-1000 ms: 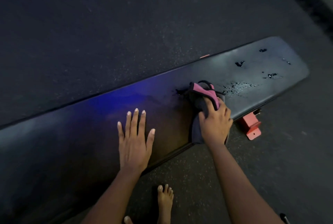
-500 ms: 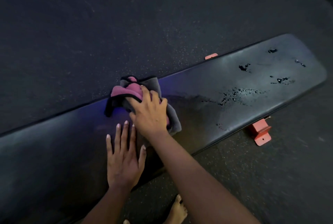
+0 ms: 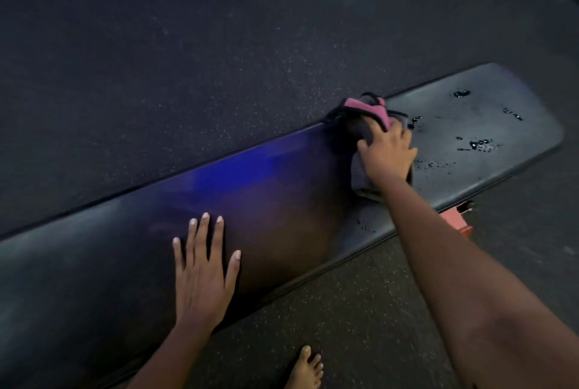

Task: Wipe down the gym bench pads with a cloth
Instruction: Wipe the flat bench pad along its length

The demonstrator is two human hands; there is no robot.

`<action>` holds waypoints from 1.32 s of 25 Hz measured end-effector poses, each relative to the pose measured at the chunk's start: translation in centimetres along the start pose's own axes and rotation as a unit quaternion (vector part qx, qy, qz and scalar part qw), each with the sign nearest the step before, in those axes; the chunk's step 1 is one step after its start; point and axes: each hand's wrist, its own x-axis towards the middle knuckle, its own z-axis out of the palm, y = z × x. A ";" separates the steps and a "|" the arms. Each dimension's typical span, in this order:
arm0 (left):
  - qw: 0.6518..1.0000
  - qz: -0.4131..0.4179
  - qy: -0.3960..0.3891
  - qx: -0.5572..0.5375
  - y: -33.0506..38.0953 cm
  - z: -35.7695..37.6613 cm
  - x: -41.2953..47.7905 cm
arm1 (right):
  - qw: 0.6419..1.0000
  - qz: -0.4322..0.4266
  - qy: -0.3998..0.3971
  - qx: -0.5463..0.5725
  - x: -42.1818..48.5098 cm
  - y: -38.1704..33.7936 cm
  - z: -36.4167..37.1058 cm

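Wiping is mid-pass: the right hand (image 3: pixel 387 153) presses the bunched cloth (image 3: pixel 365 121) in its grip near the bench (image 3: pixel 282 200) pad's far edge; the left hand (image 3: pixel 203 269) lies flat, fingers spread, holding nothing. Droplets (image 3: pixel 479 144) just beyond call for a sweep rightward

My left hand (image 3: pixel 203 276) lies flat, palm down, fingers spread, on the bench pad (image 3: pixel 282 200) near its front edge. My right arm reaches to the pad's far edge; right hand (image 3: pixel 387 153) presses the cloth (image 3: pixel 360 125), fingers curled over it.
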 end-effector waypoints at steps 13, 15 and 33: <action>0.990 0.056 0.010 -0.125 15.6 1.9 4.7 | 0.969 -0.246 0.000 0.028 -11.6 5.1 0.4; 0.992 0.069 0.001 -0.109 17.2 2.1 5.6 | 0.976 -0.214 0.018 0.016 -8.8 8.1 0.1; 0.992 0.118 -0.014 0.046 27.8 5.6 10.3 | 0.984 -0.178 0.018 0.012 9.5 14.1 -5.5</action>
